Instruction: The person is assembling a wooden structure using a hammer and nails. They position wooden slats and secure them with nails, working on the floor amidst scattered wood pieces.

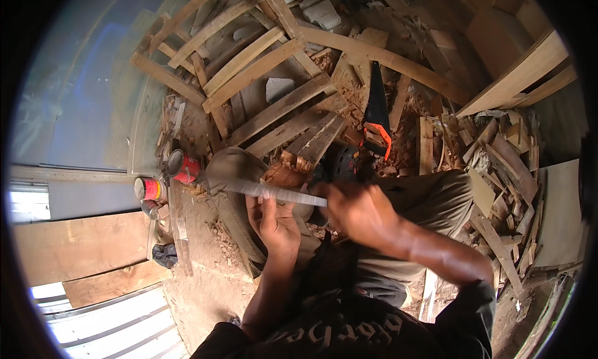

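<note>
Long flat grey metal blade (274, 191), narrow, like a rasp or saw blade: held level across the person's lap, running from above the left knee rightward to the right hand. Surface pale, dull; teeth or cut too fine to tell.

Left hand (272, 222): palm up under the blade's middle, fingertips (260, 198) curled over its near edge. A light pinch, fingers close together.

Right hand (358, 211): closed in a fist round the blade's right end; the end itself is hidden inside the fist, so any handle cannot be seen.

Below the blade: knees in olive-khaki trousers (430, 197), person seated, dark printed shirt at the lower edge of the view. A short rough chunk of reddish-brown wood (289, 169) lies just beyond the blade, between the knees.

Farther out, on dirt floor thick with shavings: black handsaw with orange handle (377, 119), blade pointing away, near the right knee. Framework of pale wooden slats (261, 66) lies ahead, curved rail across the top. Two red-labelled tin cans (168, 178) to the left beside the left knee, one upright, one tipped. Heap of offcut wood scraps (498, 166) to the right. Flat wooden boards (81, 244) at the left, over corrugated metal sheet (118, 325).
</note>
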`<state>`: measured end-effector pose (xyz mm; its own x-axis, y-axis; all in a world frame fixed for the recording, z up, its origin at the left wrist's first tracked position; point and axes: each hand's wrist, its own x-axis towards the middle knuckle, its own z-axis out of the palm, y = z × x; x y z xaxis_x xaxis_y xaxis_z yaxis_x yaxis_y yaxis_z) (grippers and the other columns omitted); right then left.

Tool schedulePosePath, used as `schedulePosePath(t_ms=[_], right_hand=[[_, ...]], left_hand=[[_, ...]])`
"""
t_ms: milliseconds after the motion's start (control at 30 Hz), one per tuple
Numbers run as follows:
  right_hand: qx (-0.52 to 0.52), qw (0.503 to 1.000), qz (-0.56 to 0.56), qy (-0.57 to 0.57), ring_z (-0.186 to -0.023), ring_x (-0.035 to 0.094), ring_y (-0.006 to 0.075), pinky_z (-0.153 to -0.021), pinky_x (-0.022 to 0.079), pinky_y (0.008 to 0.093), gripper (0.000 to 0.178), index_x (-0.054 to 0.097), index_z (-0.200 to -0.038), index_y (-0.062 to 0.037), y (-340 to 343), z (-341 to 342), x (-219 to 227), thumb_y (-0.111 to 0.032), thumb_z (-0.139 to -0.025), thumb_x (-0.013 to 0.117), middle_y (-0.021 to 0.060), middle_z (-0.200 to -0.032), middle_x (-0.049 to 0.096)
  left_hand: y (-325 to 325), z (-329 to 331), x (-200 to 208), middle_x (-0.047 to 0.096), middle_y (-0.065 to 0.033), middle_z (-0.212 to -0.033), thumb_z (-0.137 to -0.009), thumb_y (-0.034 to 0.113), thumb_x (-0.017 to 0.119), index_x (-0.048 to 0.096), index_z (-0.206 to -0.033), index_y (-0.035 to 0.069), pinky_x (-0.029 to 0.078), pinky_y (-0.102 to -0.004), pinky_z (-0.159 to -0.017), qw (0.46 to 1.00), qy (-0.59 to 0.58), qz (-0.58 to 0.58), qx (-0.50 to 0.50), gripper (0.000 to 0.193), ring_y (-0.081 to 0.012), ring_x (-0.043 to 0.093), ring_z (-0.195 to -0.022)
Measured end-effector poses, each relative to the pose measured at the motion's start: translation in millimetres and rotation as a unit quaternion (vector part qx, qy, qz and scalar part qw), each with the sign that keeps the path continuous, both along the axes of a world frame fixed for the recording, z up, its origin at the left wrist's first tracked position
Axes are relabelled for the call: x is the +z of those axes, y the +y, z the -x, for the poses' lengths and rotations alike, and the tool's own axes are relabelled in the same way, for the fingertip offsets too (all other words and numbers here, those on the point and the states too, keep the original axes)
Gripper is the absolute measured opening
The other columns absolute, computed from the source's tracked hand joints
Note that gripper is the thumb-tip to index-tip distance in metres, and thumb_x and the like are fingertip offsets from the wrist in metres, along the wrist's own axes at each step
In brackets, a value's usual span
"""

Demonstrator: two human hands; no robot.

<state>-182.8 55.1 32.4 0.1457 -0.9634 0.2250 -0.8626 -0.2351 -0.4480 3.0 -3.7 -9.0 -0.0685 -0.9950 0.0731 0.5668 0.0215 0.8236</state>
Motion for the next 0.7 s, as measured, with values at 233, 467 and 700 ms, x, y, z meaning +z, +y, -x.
schedulePosePath(t_ms=[233,467,700], right_hand=[[0.009,0.994,0.042,-0.104,-0.067,0.068,0.0323,-0.056,0.057,0.0419,0.029,0.066,-0.108,-0.0022,2,4,20,-0.019,-0.086,0.074,0.0149,-0.085,0.066],[-0.007,0.984,-0.025,0.174,-0.058,0.071,0.0264,-0.046,0.055,0.0386,0.042,0.060,-0.128,-0.0037,9,16,-38,-0.010,-0.086,0.060,0.0139,-0.085,0.069],[0.010,0.855,-0.330,-0.400,-0.059,0.065,0.0408,-0.055,0.051,0.0463,0.038,0.065,-0.086,0.0033,-15,15,-25,-0.032,-0.100,0.066,0.0243,-0.065,0.061]], left_hand=[[-4,-1,-2,0.060,-0.0088,-0.127,-0.106,0.016,0.054,0.050,-0.124,0.010,0.059,-0.0469,-0.094,1.000,-0.021,-0.006,-0.013,0.019,-0.0231,0.062,-0.118],[17,11,11,0.057,-0.0070,-0.111,-0.106,0.013,0.055,0.048,-0.115,0.003,0.059,-0.0369,-0.091,0.997,-0.057,-0.034,0.039,0.015,-0.0160,0.061,-0.103],[21,-3,-6,0.057,-0.0079,-0.110,-0.105,0.010,0.054,0.050,-0.117,0.002,0.058,-0.0380,-0.092,0.997,-0.031,-0.014,0.065,0.015,-0.0165,0.061,-0.104]])
